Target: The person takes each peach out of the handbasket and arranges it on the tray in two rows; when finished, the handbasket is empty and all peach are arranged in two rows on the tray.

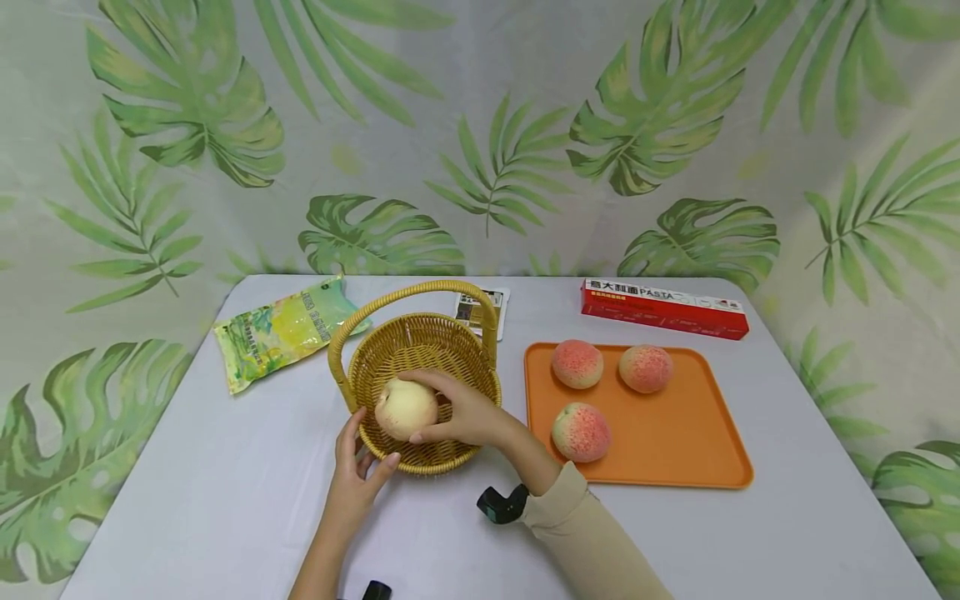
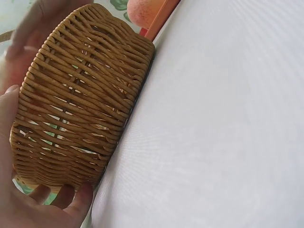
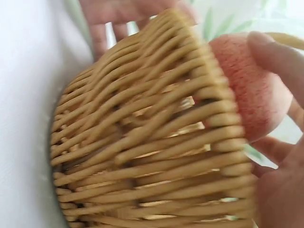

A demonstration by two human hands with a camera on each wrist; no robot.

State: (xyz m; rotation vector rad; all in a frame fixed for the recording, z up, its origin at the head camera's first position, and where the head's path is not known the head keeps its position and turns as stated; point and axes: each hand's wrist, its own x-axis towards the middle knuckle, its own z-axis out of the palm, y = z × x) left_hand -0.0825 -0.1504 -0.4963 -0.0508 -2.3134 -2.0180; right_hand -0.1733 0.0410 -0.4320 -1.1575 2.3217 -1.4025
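A pale peach (image 1: 401,408) is held in my right hand (image 1: 468,412), inside the rim of a round wicker basket (image 1: 420,333) with a tall arched handle (image 1: 450,287). The right wrist view shows this peach's red, speckled side (image 3: 240,88) just beyond the basket rim, thumb on top and fingers below. At the basket's near left side, my left hand (image 1: 356,475) holds it, thumb at the rim and the other fingers round the woven wall (image 2: 80,99). The basket stands on the white tablecloth.
Right of the basket, an orange tray (image 1: 675,442) bears three peaches (image 1: 581,432). A red pasta box (image 1: 663,312) lies behind it. A yellow-green packet (image 1: 285,329) lies to the left, and a small white-edged packet (image 1: 491,312) lies behind the basket.
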